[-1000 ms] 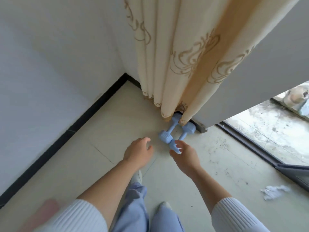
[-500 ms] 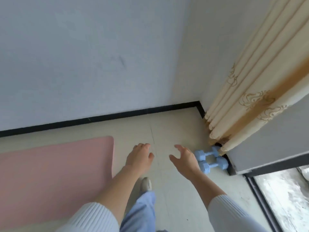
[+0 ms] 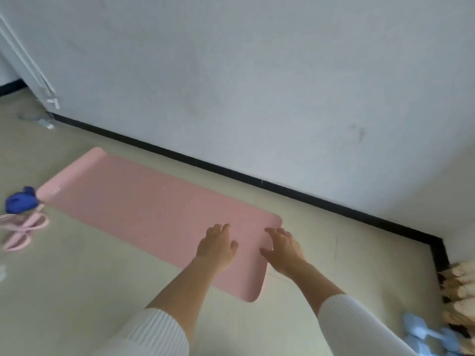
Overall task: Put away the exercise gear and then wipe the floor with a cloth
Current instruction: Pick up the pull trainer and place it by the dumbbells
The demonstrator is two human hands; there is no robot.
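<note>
A pink exercise mat (image 3: 144,206) lies flat on the floor along the wall. My left hand (image 3: 216,246) and my right hand (image 3: 284,249) hover over its near end, fingers loosely spread and holding nothing. Two light blue dumbbells (image 3: 424,336) lie on the floor at the lower right, by the curtain hem. At the far left lie a pink looped exercise tool (image 3: 21,228) and a dark blue item (image 3: 19,201) next to the mat's far end.
A white wall with a black skirting board (image 3: 257,182) runs behind the mat and turns a corner at the right. A cream curtain hem (image 3: 460,291) hangs at the right edge. A white frame (image 3: 38,80) leans at the upper left.
My view has swung left from the curtain corner to the mat. My right hand let go of a dumbbell, and both hands moved from the dumbbells to over the mat's near end.
</note>
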